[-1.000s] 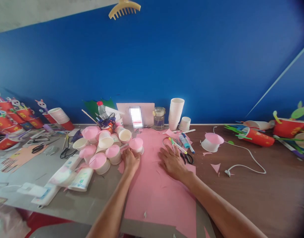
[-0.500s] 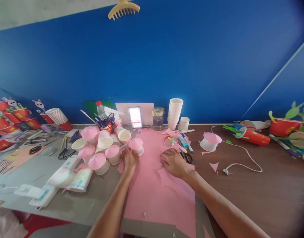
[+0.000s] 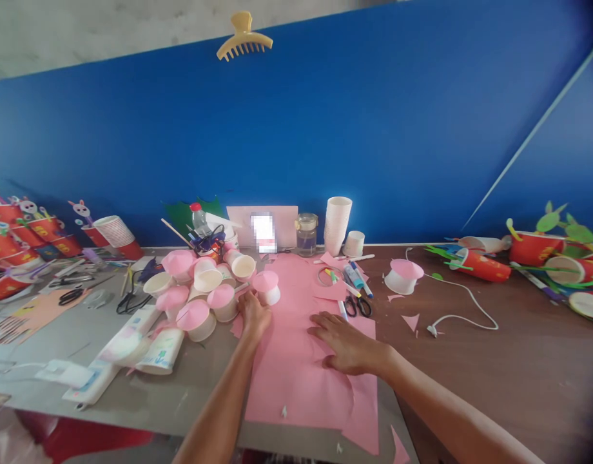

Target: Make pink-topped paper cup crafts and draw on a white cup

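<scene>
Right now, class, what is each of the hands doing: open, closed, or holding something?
Left hand: touching the pink-topped paper cup; grip cannot be told.
Right hand: open, pressed flat on the pink paper sheet.

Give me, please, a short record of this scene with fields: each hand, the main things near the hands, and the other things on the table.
left hand: at the base of a pink-topped paper cup; grip hidden
right hand: flat, palm down, on the pink paper sheet
beside left hand: cluster of pink-topped cups
beyond right hand: markers, scissors
at the wall: stack of white cups, glass jar
right side: white cable, red cups
surface: table
</scene>
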### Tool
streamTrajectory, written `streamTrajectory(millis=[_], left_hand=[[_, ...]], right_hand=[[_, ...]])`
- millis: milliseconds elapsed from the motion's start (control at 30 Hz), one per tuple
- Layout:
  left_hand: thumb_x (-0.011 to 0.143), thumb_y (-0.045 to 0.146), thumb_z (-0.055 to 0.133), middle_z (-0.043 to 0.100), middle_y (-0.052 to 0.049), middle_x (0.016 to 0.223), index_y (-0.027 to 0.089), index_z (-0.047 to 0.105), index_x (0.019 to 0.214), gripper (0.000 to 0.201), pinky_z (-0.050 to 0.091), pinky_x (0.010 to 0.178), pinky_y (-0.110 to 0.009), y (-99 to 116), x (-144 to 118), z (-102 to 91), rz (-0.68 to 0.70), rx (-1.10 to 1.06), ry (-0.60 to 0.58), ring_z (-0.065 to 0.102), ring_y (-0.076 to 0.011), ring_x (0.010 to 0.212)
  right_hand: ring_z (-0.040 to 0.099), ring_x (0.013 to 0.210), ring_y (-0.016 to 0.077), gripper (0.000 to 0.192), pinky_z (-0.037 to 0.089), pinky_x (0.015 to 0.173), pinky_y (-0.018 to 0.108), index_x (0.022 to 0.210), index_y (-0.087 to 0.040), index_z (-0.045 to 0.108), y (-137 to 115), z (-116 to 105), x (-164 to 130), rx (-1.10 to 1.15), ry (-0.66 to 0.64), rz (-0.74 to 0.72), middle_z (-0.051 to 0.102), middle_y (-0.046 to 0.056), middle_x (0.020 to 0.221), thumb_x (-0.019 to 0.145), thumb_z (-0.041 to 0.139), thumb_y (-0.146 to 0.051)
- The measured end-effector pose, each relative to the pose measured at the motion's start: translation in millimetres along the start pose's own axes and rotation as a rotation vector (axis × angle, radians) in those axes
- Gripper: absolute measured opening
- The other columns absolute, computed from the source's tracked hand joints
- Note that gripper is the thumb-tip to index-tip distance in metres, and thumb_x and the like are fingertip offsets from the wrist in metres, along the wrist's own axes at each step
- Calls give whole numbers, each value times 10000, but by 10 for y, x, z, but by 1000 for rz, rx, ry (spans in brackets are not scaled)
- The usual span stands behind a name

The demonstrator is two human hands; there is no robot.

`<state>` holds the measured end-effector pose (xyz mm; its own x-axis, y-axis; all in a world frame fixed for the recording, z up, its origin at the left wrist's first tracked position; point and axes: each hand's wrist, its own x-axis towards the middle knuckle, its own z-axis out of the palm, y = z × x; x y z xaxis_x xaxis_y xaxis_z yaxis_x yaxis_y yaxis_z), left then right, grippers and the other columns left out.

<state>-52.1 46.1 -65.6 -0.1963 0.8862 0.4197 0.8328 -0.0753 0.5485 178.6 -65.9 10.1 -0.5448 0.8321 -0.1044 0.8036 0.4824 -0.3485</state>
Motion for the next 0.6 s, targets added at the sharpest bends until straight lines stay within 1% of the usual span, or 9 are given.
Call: streamTrajectory(millis=[100,200,333,433,600], left_hand=[[700,67,569,598,-162,946,112,513,941,251,454,890,-471,15,-1,-8,-1,9,-12,567,-336,1041],[696,116,609,600,-180,936,104,505,919,246,456,873,-481,45,13,-19,-7,15,-22,574,-355,1028],[644,239,715,606,-177,973,115,494,948,395,449,888,-469,91,37,-42,-10,-12,-38,572,-358,1036],[622,260,741,607,-164,1007,132,494,981,454,422,923,-460,123,55,-72,-28,-103,-66,561,-344,1055],[627,227,721,611,-117,958,177,514,900,346,397,935,-456,192,76,-133,-59,-225,-90,562,-316,1033]], right_hand=[[384,1339,307,575,337,1087,428,1315,-163,562,-10,44,-39,14,10,11,456,153,1446,779,693,-326],[380,1347,302,553,334,1096,427,1308,-169,571,5,79,-54,16,31,12,461,148,1446,794,686,-338],[355,1368,302,543,311,1113,439,1316,-181,565,60,131,-65,42,68,1,453,139,1457,816,659,-368],[328,1383,325,572,285,1124,477,1321,-176,562,107,168,-65,81,70,-21,431,150,1472,806,659,-405],[312,1393,340,597,249,1144,495,1333,-151,550,141,195,-69,130,96,-44,409,167,1486,819,629,-444]])
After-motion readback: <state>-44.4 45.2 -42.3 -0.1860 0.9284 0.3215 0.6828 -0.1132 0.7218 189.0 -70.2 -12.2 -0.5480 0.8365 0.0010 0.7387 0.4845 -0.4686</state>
